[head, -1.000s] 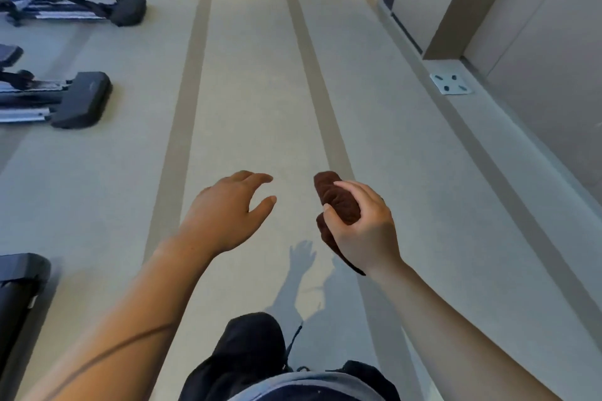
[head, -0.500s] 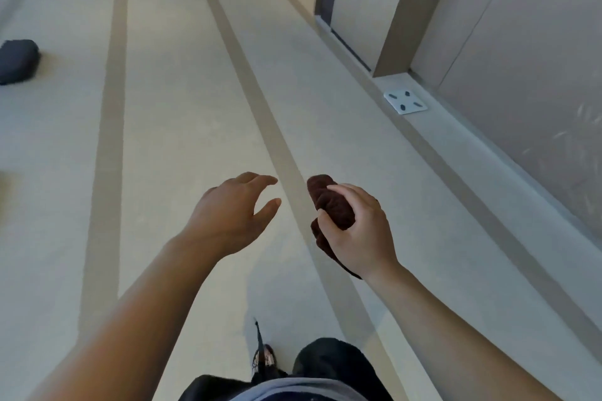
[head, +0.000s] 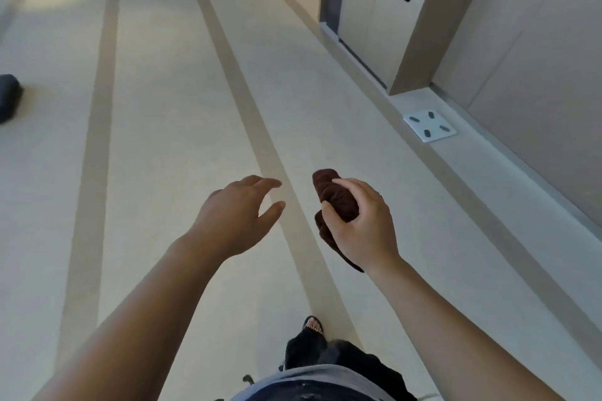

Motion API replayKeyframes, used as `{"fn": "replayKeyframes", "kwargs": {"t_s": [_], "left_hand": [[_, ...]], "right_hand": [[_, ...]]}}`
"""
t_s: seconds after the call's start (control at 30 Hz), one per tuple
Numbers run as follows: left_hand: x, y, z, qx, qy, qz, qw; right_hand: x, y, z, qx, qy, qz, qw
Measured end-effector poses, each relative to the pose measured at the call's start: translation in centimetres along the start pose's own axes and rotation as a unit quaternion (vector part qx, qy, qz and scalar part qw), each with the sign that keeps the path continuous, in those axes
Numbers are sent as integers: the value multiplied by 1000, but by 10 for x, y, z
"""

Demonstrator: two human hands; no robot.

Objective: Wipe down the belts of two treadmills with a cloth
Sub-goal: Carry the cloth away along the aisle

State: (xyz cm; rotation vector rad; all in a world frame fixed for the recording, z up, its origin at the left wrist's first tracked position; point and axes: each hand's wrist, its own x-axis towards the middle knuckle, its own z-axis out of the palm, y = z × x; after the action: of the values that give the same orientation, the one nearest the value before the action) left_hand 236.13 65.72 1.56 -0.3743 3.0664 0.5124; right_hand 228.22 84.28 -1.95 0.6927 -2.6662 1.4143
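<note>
At center frame, the right hand point(head: 365, 225) grips a bunched dark brown cloth point(head: 335, 202). Just left of it, the left hand point(head: 234, 218) hovers with fingers relaxed and spread, holding nothing.

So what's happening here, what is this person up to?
A person is on a pale striped floor, looking down at both hands. The right hand grips a bunched brown cloth; the left hand is open beside it, holding nothing. Nothing is being wiped right now, and only a dark shape shows at the left edge.
</note>
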Motion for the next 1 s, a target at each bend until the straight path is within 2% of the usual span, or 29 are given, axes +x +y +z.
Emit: {"fn": "replayKeyframes", "kwargs": {"t_s": [0.37,0.57,0.83,1.0], "left_hand": [[253,-105,-53,-21,57,-114,992],[445,-148,-73,-11,35,-42,998],[686,-147,-103,1,-37,86,996],[828,-158,-109,1,-54,110,992]], "right_hand": [[297,9,99,9,-77,-77,994],[460,37,148,-8,-40,-41,998],[653,77,157,-30,47,24,998],[776,119,164,-25,85,53,995]]}}
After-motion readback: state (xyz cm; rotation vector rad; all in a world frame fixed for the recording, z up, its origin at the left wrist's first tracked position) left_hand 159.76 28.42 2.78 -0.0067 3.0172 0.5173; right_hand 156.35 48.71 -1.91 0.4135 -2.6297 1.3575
